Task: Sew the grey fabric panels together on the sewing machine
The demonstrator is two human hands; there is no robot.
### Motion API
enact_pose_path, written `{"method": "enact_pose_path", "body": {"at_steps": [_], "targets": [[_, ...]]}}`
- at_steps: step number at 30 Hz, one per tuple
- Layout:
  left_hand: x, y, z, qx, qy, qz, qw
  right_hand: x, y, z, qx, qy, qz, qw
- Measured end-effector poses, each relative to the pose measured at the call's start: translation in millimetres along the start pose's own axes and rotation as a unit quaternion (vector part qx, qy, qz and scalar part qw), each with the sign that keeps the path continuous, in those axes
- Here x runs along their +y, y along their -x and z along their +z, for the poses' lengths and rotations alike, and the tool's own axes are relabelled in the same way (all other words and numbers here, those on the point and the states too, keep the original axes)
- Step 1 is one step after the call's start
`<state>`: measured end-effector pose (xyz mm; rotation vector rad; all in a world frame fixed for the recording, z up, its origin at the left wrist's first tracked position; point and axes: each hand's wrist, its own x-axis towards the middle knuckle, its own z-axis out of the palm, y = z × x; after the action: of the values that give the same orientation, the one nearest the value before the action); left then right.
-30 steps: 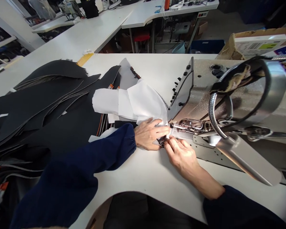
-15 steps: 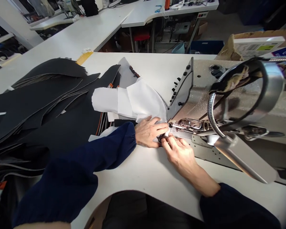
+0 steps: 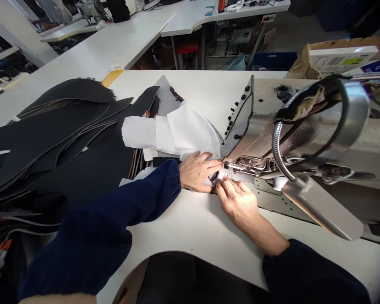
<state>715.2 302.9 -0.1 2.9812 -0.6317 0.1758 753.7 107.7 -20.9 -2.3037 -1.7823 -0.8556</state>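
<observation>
In the head view my left hand (image 3: 198,171) lies on a white fabric piece (image 3: 194,131), fingers stretched towards the needle area of a sewing machine (image 3: 272,114). My right hand (image 3: 239,198) is closer to me, its fingers bent and pressed together at the edge of the same work, just in front of the presser foot (image 3: 228,165). A small dark and grey patch of the work shows between the two hands. The fingertips of my right hand partly hide what they grip. Both hands rest near the lit needle plate.
Stacks of dark fabric panels (image 3: 91,173) cover the left of the white table (image 3: 177,236). A lamp (image 3: 326,207) and a looped metal hose (image 3: 277,143) stick out over the machine at right. Behind it stands an open cardboard box (image 3: 299,63).
Both hands have shifted very slightly, and the dark fold between them looks rounder and more open. The whole view has moved a little; the fabric stacks stay put.
</observation>
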Motion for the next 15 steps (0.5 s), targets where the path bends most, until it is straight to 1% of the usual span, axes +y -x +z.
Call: {"method": "enact_pose_path", "body": {"at_steps": [7,15], "targets": [[-3.2,-6.3,-0.1,0.01,-0.013,-0.012,1.0,4.0,-1.4,7.3,-0.005,0.003,-0.007,1.0],[-1.3,-6.7,-3.9,-0.019,-0.025,-0.031,0.999,4.2,-2.2,7.9,-0.003,-0.003,-0.017,1.0]]}}
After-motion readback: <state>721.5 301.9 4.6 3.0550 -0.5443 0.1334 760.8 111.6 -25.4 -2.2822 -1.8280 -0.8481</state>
